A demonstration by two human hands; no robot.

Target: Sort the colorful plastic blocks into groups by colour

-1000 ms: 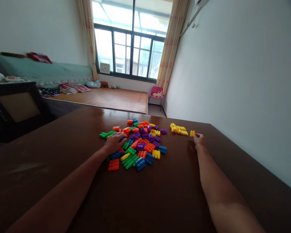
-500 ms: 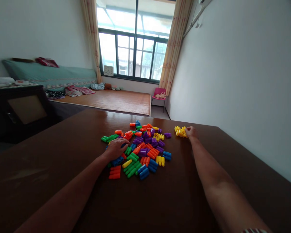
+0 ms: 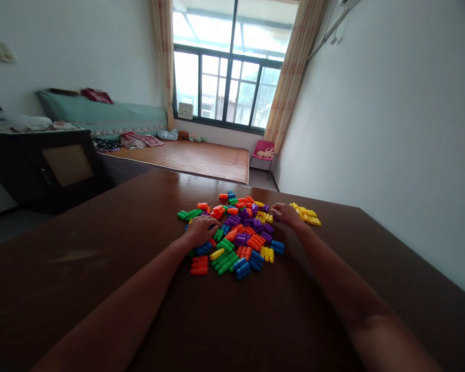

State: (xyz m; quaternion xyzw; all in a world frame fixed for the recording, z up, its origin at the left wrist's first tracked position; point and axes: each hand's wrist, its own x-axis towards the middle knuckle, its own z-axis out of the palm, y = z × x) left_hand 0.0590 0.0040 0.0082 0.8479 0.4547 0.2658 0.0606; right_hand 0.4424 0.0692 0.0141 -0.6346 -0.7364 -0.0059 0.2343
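Observation:
A heap of plastic building blocks (image 3: 242,238) in orange, green, blue, purple and yellow, shaped like joined rounded tubes, lies in the middle of the brown table (image 3: 232,320). My left hand (image 3: 202,231) rests over the heap's left side, palm down with fingers loosely bent and spread; blue shows beneath its fingertips. At the right edge of the heap, my right hand (image 3: 287,213) has its fingers closed on a purple block (image 3: 276,218), mostly hidden by them. Just beyond that hand, a group of yellow blocks (image 3: 307,214) lies apart from the heap.
Behind the table is a low bed (image 3: 201,157) with folded cloths. A dark cabinet (image 3: 34,160) stands to the left. A pink chair (image 3: 264,150) holds a soft toy near the window (image 3: 228,82), and a white wall (image 3: 391,113) runs along the right.
My right hand has let go of the yellow blocks and moved left to the purple block at the heap's edge. My left hand stays on the heap. The view has turned slightly left.

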